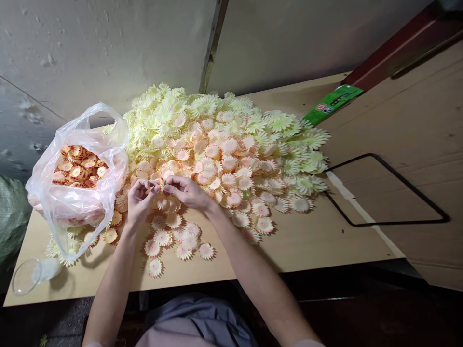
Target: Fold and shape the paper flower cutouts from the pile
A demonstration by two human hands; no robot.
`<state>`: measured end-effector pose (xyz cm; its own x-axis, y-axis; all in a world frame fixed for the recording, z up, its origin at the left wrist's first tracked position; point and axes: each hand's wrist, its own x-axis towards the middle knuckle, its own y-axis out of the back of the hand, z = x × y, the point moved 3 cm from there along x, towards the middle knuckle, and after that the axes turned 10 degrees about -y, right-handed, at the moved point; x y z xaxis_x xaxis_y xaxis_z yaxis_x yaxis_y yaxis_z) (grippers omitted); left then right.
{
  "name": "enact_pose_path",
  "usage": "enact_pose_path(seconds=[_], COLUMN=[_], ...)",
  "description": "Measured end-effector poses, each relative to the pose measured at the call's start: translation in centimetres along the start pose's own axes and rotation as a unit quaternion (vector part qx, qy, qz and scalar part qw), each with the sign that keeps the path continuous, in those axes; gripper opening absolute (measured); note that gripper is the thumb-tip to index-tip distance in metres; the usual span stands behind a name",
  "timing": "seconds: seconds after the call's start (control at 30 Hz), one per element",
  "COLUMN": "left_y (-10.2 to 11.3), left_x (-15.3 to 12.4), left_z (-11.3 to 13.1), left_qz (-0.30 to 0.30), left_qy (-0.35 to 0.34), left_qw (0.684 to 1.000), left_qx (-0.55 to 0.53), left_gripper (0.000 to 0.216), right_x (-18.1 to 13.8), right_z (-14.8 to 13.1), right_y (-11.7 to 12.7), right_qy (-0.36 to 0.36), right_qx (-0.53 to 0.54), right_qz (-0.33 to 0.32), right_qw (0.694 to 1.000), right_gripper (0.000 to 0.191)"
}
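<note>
My left hand (140, 198) and my right hand (186, 190) meet at the near edge of a big heap of fabric daisy petals (224, 144). Both pinch one small flower piece (161, 183) between their fingertips. The heap is pale green-white at the back and pink-centred towards me. Loose pink-centred flowers (181, 243) lie flat on the wooden table (307, 241) just below my wrists. A clear plastic bag (77, 193) stands to the left of my left hand, holding orange-red flower discs (77, 166).
A clear plastic cup (27, 275) lies on its side at the table's front left corner. A black wire frame (388, 193) rests on a cardboard sheet (415, 135) at the right. A green packet (333, 102) lies behind the heap. Grey walls stand close behind.
</note>
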<state>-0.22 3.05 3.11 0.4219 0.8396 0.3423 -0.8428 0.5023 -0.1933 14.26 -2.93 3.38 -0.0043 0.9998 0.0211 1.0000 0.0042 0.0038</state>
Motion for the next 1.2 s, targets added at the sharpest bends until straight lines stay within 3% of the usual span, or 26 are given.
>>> enact_pose_path(seconds=[0.27, 0.73, 1.2], left_y=[-0.29, 0.20, -0.12], left_x=[-0.06, -0.02, 0.32], left_z=[0.45, -0.17, 0.34], left_qz=[0.004, 0.019, 0.016], left_qy=[-0.057, 0.002, -0.043], left_qw=[0.994, 1.000, 0.997], left_qx=[0.088, -0.001, 0.060], left_gripper=[0.024, 0.028, 0.028], right_x=[0.37, 0.20, 0.48], right_z=[0.69, 0.13, 0.70], right_y=[0.16, -0.21, 0.06], right_qy=[0.006, 0.004, -0.006], right_qx=[-0.003, -0.034, 0.020], right_qz=[0.056, 0.034, 0.075], right_qw=[0.998, 0.999, 0.997], right_gripper=[0.034, 0.033, 0.035])
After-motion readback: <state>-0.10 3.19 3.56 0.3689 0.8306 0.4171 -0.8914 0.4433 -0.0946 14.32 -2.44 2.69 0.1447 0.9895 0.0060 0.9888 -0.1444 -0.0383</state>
